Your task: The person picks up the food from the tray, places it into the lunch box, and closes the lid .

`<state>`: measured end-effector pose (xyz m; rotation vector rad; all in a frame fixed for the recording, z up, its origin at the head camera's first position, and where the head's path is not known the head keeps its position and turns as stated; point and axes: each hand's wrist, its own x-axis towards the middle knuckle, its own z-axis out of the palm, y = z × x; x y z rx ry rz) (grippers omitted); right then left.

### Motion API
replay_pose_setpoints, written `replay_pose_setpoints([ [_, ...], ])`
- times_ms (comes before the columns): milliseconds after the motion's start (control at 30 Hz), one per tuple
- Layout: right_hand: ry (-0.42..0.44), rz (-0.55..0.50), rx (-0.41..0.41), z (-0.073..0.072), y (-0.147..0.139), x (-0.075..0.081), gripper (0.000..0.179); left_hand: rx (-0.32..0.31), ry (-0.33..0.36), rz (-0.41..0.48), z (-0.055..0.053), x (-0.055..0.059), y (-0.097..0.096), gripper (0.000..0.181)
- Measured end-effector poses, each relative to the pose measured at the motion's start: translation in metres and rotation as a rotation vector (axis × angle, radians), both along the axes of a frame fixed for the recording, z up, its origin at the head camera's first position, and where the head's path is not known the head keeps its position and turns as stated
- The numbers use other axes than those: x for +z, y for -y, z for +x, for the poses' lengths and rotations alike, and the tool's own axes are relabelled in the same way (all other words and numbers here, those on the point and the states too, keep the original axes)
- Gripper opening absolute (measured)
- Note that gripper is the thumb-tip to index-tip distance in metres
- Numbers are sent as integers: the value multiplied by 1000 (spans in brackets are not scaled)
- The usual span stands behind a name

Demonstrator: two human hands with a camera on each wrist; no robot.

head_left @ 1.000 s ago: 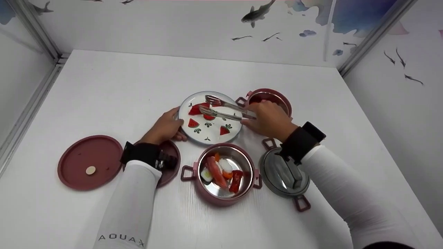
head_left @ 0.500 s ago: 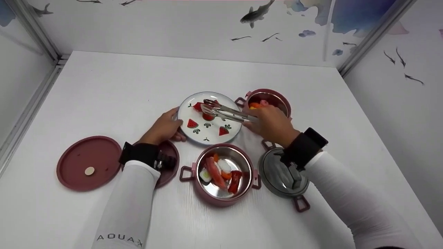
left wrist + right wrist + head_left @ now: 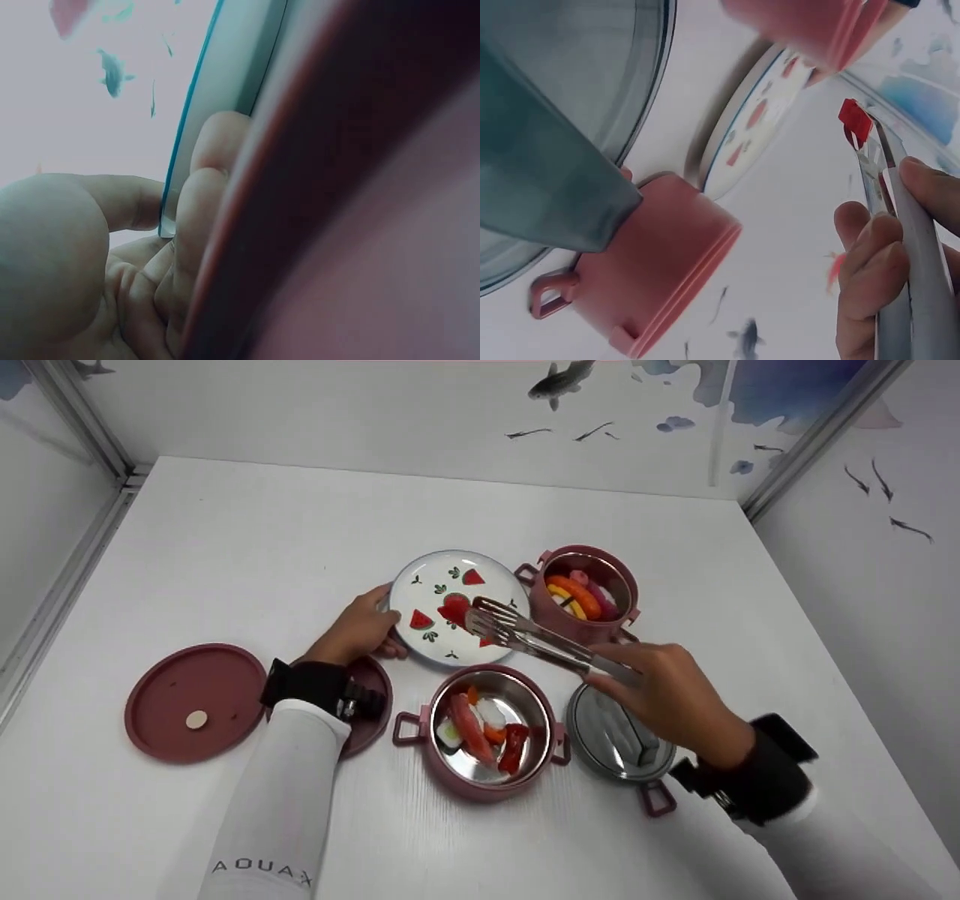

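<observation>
My left hand (image 3: 356, 628) grips the left edge of a white plate (image 3: 409, 589) with watermelon prints. In the left wrist view its thumb lies on the plate's rim and the fingers curl below. My right hand (image 3: 664, 694) holds metal tongs (image 3: 555, 647) by the handles, their tips over the plate. A small red toy food piece (image 3: 855, 122) is pinched in the tips, as the right wrist view shows. Just in front of the plate stands a dark pink pot (image 3: 480, 790) with several toy food pieces inside. Another pot (image 3: 553, 619), behind on the right, holds orange, yellow and purple pieces.
A grey see-through lid (image 3: 607, 735) with pink handles lies to the right of the front pot. On the left is a round dark red tray (image 3: 195, 682) bearing a small pale disc (image 3: 196, 720). Another dark red round (image 3: 373, 727) sits partly under my left wrist.
My right hand has swung right and toward me, uncovering the back pot. The tongs have closed on the red piece and moved with it toward the right. The left hand keeps its grip.
</observation>
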<state>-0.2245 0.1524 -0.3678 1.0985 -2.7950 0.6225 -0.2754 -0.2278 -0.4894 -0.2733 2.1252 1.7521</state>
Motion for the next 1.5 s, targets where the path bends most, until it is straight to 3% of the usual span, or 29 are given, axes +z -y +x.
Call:
replay_pose_setpoints([
  [167,-49,-51,19,42,-28,6,35,8,-10,-2,-6,3,-5,61],
  [300,-35,-67,14,66,-40,7,37,9,-13,1,-7,4,-6,62],
  [467,86,-95,16,84,-47,2,38,6,-11,-4,-6,6,-6,62],
  [600,157,-138,39,89,-49,-3,38,10,-15,-8,-6,7,-5,62],
  [867,135,-155,101,88,-53,-4,40,-10,-1,-21,-6,5,-5,62],
  [967,130,-170,88,87,-53,-2,41,2,-5,-8,-5,6,-6,62],
  [1200,-80,-133,28,78,-53,2,46,-7,16,-30,-2,6,-7,62],
  [1333,-171,-179,-34,59,-59,6,49,2,15,-11,0,4,-5,62],
  [1500,-310,-224,-199,14,-74,2,49,9,8,-9,2,2,-1,62],
])
